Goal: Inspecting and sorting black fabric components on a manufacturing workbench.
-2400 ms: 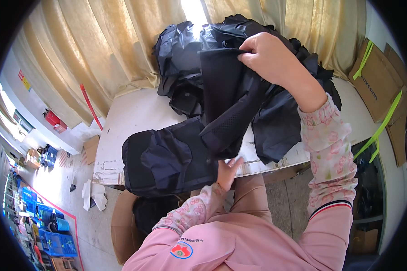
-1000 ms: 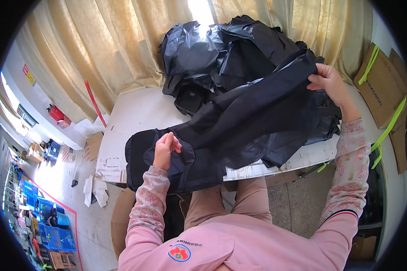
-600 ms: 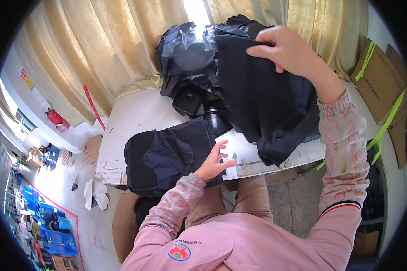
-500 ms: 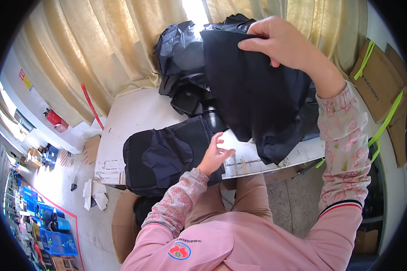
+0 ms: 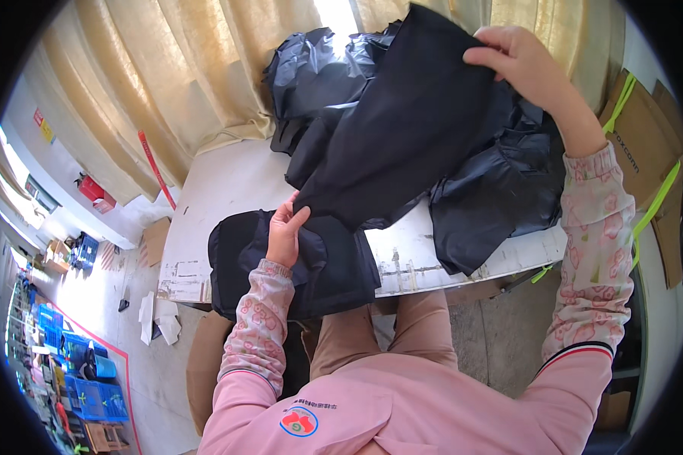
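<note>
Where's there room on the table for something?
The white table is bare at left, between the curtain and the flat black bundle. A smaller patch lies at the front edge, between that bundle and the dark heap. The heap crowds the back and right, partly behind the held cloth.

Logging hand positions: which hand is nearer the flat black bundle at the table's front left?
Left: left hand over the bundle; right hand farther off, beyond it to the right.
</note>
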{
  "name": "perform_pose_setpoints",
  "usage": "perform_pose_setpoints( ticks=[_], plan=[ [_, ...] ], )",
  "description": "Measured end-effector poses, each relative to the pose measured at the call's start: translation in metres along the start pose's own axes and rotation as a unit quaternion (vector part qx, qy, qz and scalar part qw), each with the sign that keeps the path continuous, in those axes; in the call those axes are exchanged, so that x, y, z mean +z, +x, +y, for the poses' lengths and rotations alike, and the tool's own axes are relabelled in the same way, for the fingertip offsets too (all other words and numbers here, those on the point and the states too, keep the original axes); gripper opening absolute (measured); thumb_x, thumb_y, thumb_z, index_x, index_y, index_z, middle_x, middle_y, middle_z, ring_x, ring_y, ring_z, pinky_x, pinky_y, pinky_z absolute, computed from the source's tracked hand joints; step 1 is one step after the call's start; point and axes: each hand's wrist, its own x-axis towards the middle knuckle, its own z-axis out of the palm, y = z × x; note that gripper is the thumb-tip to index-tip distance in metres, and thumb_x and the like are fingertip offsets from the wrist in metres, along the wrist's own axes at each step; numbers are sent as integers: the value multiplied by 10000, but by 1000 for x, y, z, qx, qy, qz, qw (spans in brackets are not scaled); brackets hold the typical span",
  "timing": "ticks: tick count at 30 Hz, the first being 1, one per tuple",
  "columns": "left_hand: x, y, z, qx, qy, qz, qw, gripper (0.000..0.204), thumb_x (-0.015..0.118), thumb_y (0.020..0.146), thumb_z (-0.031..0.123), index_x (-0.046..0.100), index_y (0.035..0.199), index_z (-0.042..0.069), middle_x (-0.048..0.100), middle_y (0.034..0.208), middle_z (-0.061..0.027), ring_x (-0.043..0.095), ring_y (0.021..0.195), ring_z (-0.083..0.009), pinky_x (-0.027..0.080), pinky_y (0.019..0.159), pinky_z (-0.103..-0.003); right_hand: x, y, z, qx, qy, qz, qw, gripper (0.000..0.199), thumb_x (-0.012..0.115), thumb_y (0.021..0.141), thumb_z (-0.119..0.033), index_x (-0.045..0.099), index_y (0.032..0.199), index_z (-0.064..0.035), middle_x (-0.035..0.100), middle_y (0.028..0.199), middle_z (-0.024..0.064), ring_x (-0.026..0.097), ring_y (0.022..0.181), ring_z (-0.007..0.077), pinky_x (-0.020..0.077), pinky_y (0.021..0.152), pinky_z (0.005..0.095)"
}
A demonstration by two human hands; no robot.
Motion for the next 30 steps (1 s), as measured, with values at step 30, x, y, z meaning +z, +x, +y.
perform_pose_setpoints(
  ticks=[30],
  plan=[
    [-240, -157, 62, -63, 499, 223, 835, 165, 547, 846, 9, 652, 972, 25, 644, 977, -119, 602, 899, -192, 472, 824, -311, 415, -226, -31, 136, 278, -21, 951, 277, 617, 733, 49, 667, 973, -81, 567, 1023, 121, 566, 1013, 302, 482, 881, 363]
  ],
)
